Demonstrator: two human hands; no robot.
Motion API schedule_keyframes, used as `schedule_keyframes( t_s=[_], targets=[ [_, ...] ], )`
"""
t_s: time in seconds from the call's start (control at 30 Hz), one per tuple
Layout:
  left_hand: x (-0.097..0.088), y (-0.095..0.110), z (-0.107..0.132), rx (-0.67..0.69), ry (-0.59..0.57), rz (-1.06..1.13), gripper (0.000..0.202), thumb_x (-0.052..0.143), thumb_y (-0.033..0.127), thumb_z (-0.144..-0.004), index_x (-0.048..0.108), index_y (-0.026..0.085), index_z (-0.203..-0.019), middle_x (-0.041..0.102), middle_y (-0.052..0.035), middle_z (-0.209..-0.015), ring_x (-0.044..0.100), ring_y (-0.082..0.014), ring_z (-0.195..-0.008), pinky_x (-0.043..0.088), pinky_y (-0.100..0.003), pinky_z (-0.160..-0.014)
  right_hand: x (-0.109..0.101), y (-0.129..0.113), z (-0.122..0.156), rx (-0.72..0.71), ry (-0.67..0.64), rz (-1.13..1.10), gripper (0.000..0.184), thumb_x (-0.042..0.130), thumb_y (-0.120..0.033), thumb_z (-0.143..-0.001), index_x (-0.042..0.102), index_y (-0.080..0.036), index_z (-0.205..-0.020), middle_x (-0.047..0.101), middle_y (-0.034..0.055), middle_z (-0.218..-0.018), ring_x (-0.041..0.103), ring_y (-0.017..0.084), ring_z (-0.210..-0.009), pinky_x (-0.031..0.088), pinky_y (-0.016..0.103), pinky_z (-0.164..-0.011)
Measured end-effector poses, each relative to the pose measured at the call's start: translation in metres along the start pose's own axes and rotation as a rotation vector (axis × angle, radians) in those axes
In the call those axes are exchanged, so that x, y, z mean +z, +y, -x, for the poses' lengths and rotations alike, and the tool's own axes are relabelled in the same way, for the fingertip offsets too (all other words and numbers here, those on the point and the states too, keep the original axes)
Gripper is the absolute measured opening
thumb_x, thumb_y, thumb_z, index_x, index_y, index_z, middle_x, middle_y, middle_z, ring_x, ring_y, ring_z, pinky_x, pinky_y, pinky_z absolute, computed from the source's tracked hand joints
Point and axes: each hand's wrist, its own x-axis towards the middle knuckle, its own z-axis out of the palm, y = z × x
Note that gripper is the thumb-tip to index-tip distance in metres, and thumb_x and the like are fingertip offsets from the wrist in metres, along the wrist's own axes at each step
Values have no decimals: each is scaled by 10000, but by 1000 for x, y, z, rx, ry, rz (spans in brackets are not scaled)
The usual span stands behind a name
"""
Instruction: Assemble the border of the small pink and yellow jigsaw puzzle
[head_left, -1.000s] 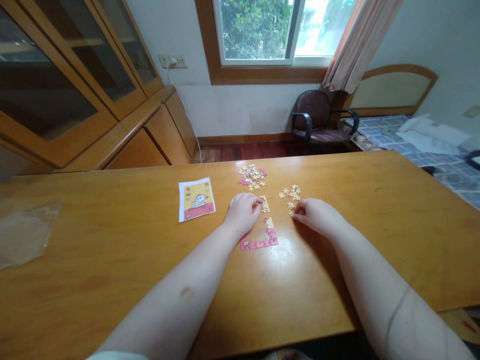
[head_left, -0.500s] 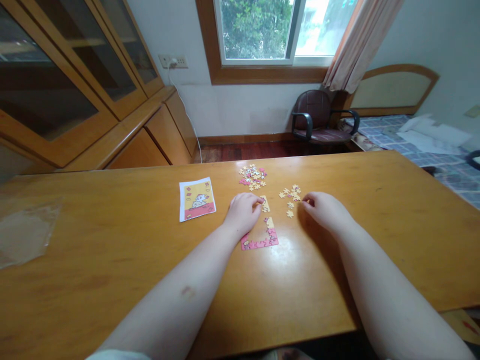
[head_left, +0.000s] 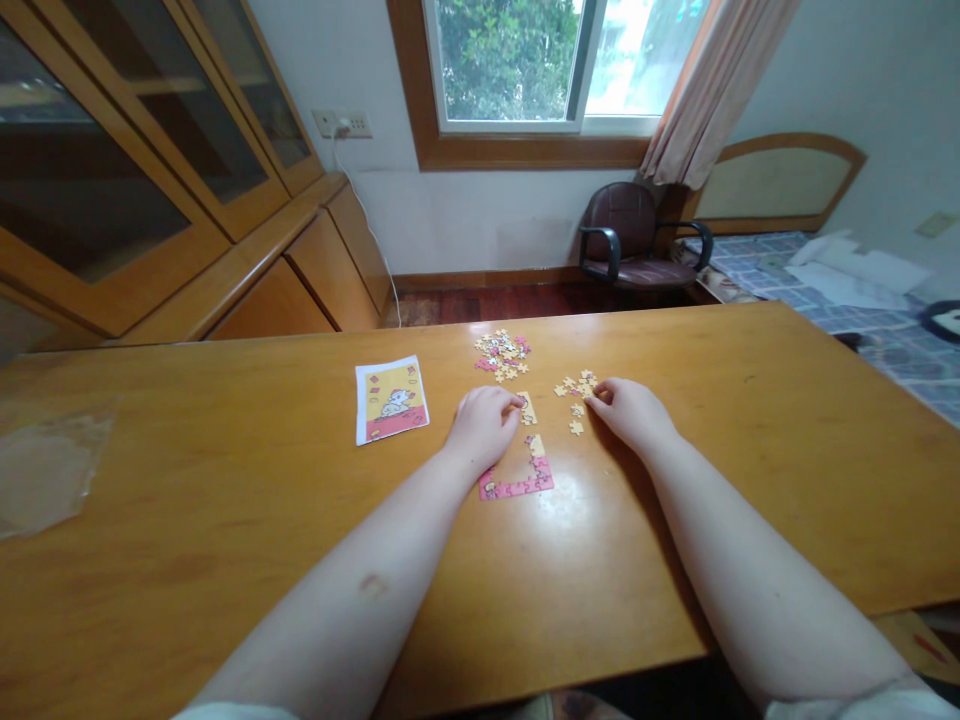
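A partly joined pink and yellow jigsaw [head_left: 525, 478] lies on the wooden table [head_left: 225, 520]. My left hand [head_left: 484, 425] rests on its upper left part, fingers curled, fingertips touching a yellow joined strip [head_left: 528, 408]. My right hand [head_left: 630, 410] reaches to a small group of loose yellow pieces [head_left: 576, 385], fingertips pinched at one of them; whether it is gripped I cannot make out. A larger heap of loose pieces [head_left: 501, 355] lies further back. A printed picture card [head_left: 390, 398] with a white animal lies left of my left hand.
A clear plastic bag [head_left: 45, 475] lies at the table's left edge. Wooden glass-door cabinets [head_left: 135, 170] stand to the left. Beyond the table are a dark armchair [head_left: 630, 235], a window and a bed [head_left: 847, 290] on the right.
My right hand has moved away from me, from a single piece near the puzzle up to the small group of loose yellow pieces. My left hand has stayed put.
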Motion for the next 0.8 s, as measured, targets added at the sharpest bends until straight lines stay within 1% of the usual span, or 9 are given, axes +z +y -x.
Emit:
schedule_keyframes(
  t_s=[0.3,0.47,0.63,0.8],
  targets=[
    [1,-1,0,0,3,4,195,522,212,-831,698,224,-912,706,-18,-981,596,-215,-985,446,-381,-928,2,2,0,30,0,-18,202,567,-380,-810,659,-203,-840,697,65,-847,602,192,-772,362,258,-594],
    [1,-2,0,12,14,5,196,518,206,-831,697,223,-907,707,-18,-975,601,-213,-980,449,-378,-920,0,6,0,67,-19,-116,187,623,-375,-770,640,-188,-769,680,48,-769,593,162,-706,364,241,-572],
    [2,-2,0,7,13,7,195,519,209,-830,697,225,-909,706,-19,-980,600,-216,-985,447,-384,-925,-9,14,4,132,-154,-219,217,663,-387,-736,626,-173,-738,631,20,-620,542,131,-544,353,230,-497],
    [1,-1,0,0,9,8,192,522,213,-828,695,228,-910,704,-16,-984,596,-213,-990,442,-383,-936,-10,20,5,106,-298,-249,224,674,-387,-716,637,-167,-690,610,10,-569,508,112,-478,340,218,-460]
  ],
)
